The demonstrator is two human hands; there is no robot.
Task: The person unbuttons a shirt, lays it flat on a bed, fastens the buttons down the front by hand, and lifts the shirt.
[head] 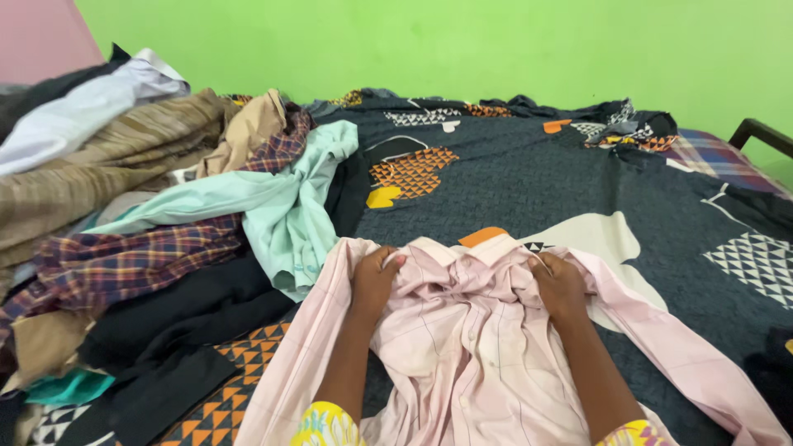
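Observation:
A pale pink checked shirt (462,355) lies spread on the bed in front of me, its sleeves trailing to the left and right. My left hand (374,279) grips bunched fabric near the shirt's collar on the left. My right hand (560,285) grips the fabric on the collar's right side. Both forearms rest over the shirt body, with yellow patterned sleeves at the bottom edge.
A heap of clothes (124,206) fills the left: a mint green shirt (285,202), a dark plaid shirt (124,264), brown striped cloth and black garments. The dark grey patterned bedsheet (529,182) covers the bed. A green wall stands behind; a dark wooden frame (756,132) shows at right.

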